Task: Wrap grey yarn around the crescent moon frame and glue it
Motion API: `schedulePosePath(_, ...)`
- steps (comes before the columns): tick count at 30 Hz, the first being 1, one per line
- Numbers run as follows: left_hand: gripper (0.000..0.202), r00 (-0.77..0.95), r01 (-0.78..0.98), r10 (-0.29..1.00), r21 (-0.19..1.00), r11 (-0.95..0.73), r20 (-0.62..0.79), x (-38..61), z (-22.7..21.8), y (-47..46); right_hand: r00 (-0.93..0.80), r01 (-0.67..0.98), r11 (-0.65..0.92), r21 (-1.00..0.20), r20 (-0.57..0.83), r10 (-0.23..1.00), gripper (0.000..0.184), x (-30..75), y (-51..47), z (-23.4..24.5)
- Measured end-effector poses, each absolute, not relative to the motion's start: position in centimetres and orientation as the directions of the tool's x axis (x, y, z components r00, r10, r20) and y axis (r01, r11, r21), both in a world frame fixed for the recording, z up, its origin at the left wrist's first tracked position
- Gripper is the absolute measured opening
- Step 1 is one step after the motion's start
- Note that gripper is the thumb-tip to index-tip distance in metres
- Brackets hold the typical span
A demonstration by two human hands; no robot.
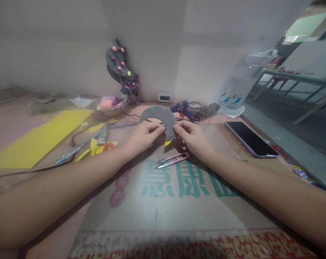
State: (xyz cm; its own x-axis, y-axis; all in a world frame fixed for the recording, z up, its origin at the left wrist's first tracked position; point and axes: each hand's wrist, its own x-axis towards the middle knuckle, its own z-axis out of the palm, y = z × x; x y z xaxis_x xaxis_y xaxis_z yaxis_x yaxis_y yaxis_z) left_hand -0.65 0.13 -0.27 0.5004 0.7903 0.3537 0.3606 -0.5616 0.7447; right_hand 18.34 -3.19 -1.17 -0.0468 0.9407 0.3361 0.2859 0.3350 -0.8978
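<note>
Between my two hands is a crescent shape wrapped in grey yarn (163, 114), raised above the table, with a bit of yellow showing at its lower tip. My left hand (146, 136) pinches its inner edge, thumb pointing right. Pressed to its outer right side are the thumb and fingers of my right hand (192, 136). Pink-handled thread snips (176, 158) lie just below my hands on the printed sheet (141, 216). Behind the crescent are a blue hot glue gun (183, 108) and a bundle of grey yarn (208, 111).
A finished-looking grey crescent with colourful pompoms (116, 64) stands against the wall. At left lie yellow sheet (49, 136), a utility knife (103, 133) and a dark cable (25, 172). A phone (251, 139) and a clear water bottle (234, 86) are at right, near the table's edge.
</note>
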Motion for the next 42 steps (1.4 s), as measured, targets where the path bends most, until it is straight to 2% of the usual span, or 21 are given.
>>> schedulePosePath(4,0.044,0.515,0.381,0.767,0.700,-0.604,0.382,-0.5,-0.2,0.2,-0.079,0.289,0.329,-0.899,0.320,0.944,0.031,18.2,-3.3,-1.2)
schedulePosePath(8,0.041,0.417,0.430,0.845,0.746,-0.509,0.336,-0.5,-0.3,0.0,-0.108,0.266,0.319,-0.910,0.301,0.948,0.030,18.0,-3.7,-1.1)
schedulePosePath(13,0.040,0.340,0.442,0.869,0.754,-0.486,0.361,-0.7,-0.3,0.3,-0.183,0.244,0.339,-0.909,0.300,0.936,0.030,18.0,-3.5,-1.4)
schedulePosePath(19,0.042,0.285,0.408,0.892,0.798,-0.444,0.350,-0.9,-0.5,0.9,-0.176,0.336,0.331,-0.882,0.286,0.942,0.025,18.1,-2.8,-2.2)
schedulePosePath(22,0.041,0.288,0.392,0.896,0.812,-0.433,0.339,-0.9,-0.5,0.8,-0.173,0.387,0.320,-0.865,0.273,0.946,0.023,18.1,-3.0,-2.1)
schedulePosePath(27,0.041,0.310,0.394,0.898,0.817,-0.420,0.312,-0.9,-0.5,0.5,-0.222,0.347,0.337,-0.875,0.272,0.936,0.022,18.0,-3.3,-1.7)
schedulePosePath(42,0.041,0.335,0.408,0.891,0.805,-0.430,0.306,-0.8,-0.3,0.3,-0.241,0.426,0.376,-0.823,0.298,0.924,0.022,18.0,-3.3,-1.5)
